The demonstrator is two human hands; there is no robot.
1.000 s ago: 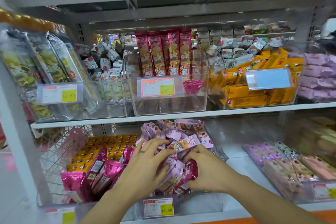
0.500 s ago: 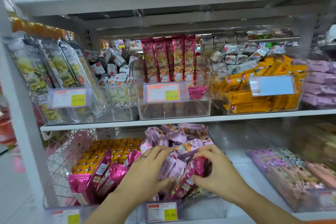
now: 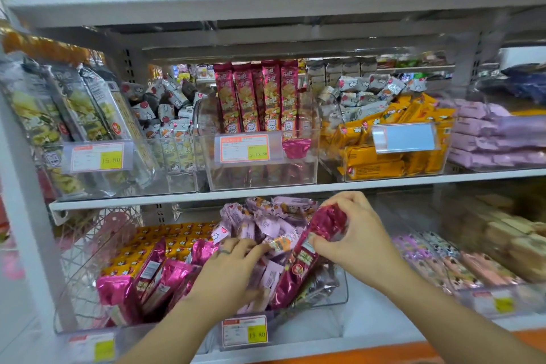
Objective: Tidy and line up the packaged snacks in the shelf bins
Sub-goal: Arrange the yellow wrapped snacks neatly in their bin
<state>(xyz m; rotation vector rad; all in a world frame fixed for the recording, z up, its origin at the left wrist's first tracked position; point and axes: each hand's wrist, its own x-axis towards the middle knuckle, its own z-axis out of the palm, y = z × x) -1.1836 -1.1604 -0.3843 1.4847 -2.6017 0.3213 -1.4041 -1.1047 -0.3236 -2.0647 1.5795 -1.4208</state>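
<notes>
Head view: a misplaced-looking magenta packet [image 3: 304, 260] is gripped by the right hand [image 3: 354, 233], the left hand [image 3: 227, 272] laid flat; relocation is called for next.

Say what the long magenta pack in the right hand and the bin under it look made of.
Magenta pack: seemingly metallised plastic film, glossy; it crinkles and glints where the right hand pinches it.
Bin: clear rigid plastic, probably acrylic; contents show through its shiny walls.

Two hands [image 3: 227, 272] [image 3: 351, 233], one hand-held magenta packet [image 3: 298, 269]
</notes>
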